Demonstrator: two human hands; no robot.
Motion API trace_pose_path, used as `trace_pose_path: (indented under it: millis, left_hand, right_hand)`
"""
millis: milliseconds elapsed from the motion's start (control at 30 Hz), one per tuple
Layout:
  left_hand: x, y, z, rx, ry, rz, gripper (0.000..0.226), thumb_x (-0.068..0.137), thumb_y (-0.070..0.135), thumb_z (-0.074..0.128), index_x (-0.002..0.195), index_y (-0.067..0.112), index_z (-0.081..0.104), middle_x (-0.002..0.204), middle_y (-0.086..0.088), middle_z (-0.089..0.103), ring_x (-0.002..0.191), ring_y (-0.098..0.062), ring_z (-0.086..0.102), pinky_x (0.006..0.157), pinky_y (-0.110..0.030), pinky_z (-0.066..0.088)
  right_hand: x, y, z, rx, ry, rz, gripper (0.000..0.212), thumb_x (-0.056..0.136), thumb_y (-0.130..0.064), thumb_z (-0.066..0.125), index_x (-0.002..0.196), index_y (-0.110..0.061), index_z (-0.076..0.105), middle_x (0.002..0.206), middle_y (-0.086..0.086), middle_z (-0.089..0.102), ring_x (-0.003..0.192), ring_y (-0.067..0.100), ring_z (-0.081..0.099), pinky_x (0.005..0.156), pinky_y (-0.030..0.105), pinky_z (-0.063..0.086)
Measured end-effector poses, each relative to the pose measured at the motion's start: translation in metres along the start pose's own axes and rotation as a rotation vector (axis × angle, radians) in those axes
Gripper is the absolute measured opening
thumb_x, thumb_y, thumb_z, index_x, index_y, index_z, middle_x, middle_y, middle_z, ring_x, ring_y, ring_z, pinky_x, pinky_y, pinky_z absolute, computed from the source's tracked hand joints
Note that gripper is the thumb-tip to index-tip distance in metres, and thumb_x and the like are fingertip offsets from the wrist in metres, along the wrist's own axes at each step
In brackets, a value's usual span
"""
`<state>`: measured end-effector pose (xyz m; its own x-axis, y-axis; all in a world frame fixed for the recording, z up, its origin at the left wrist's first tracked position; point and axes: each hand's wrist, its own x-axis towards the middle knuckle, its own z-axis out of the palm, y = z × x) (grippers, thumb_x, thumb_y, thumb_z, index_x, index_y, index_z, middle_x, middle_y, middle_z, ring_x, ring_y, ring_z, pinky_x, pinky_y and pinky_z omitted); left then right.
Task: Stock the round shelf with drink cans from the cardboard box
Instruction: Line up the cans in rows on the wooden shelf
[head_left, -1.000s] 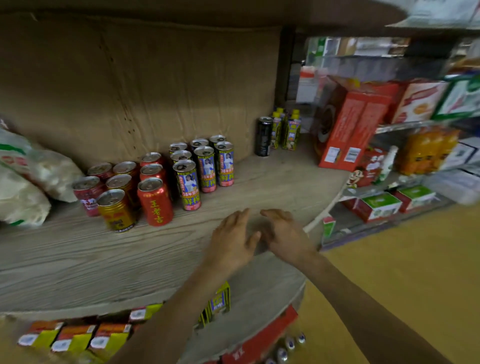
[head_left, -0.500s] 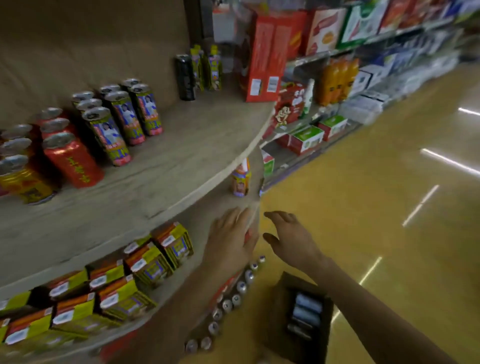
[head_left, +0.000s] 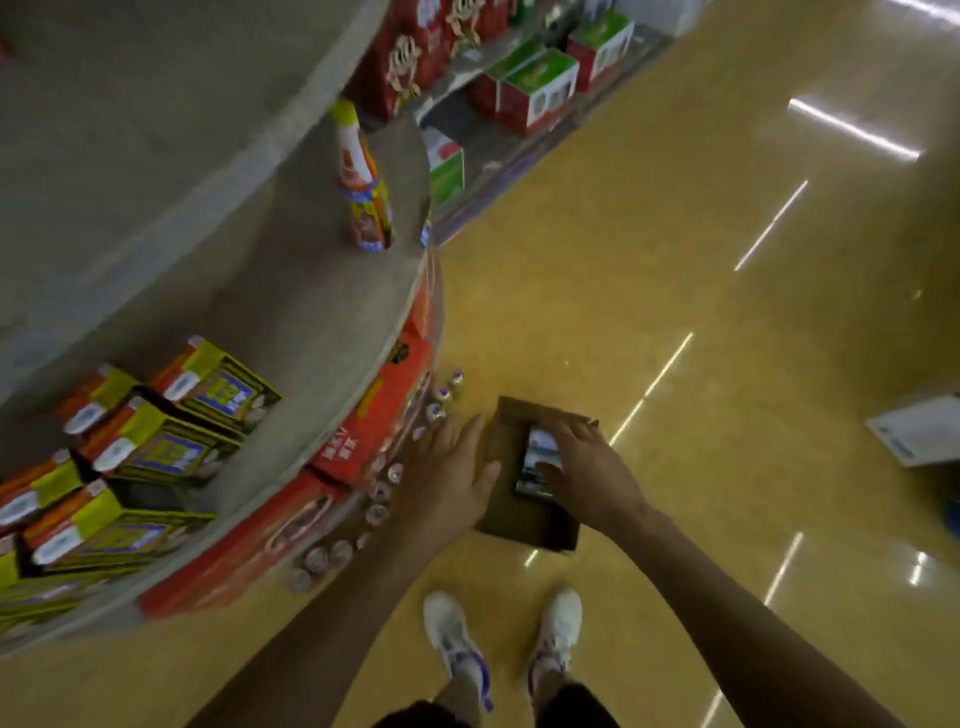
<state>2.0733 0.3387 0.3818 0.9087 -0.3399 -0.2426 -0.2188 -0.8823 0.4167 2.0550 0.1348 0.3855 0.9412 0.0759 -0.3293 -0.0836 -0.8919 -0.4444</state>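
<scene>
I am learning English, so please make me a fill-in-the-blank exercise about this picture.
1. The box stands on the ____.
2. The right hand reaches into the box for the ____.
3. The left hand is ____, holding nothing.
4. The shoes are ____.
Missing words: floor, cans, open, white.

Our right hand (head_left: 592, 480) hides some cans (head_left: 540, 452) in the cardboard box (head_left: 524, 525); we cannot count them. Yellow cartons (head_left: 119, 535) run off-frame.
</scene>
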Motion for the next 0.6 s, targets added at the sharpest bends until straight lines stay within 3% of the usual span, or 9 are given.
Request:
trace_pose_path:
  millis: [200, 600]
  left_hand:
    - [0.020, 0.012, 0.094, -0.033, -0.152, -0.117, 0.065, 0.103, 0.050, 0.041, 0.158, 0.021, 0.025, 0.161, -0.006, 0.029, 0.147, -0.029, 0.027, 0.117, -0.044, 0.030]
    - [0.060, 0.002, 0.267, -0.134, -0.332, -0.215, 0.064, 0.103, 0.043, 0.045, 0.159, 0.021, 0.022, 0.162, -0.006, 0.024, 0.150, -0.023, 0.020, 0.118, -0.038, 0.025]
  right_hand:
    - [0.013, 0.072, 0.057, 0.092, -0.070, 0.088, 0.046, 0.096, -0.023, 0.060, 0.140, -0.014, 0.052, 0.138, 0.009, 0.058, 0.124, 0.032, 0.051, 0.098, 0.037, 0.042]
    - [0.062, 0.198, 0.192, 0.165, -0.192, 0.236, 0.058, 0.096, -0.025, 0.061, 0.149, -0.015, 0.041, 0.142, 0.011, 0.053, 0.130, 0.030, 0.048, 0.101, 0.038, 0.044]
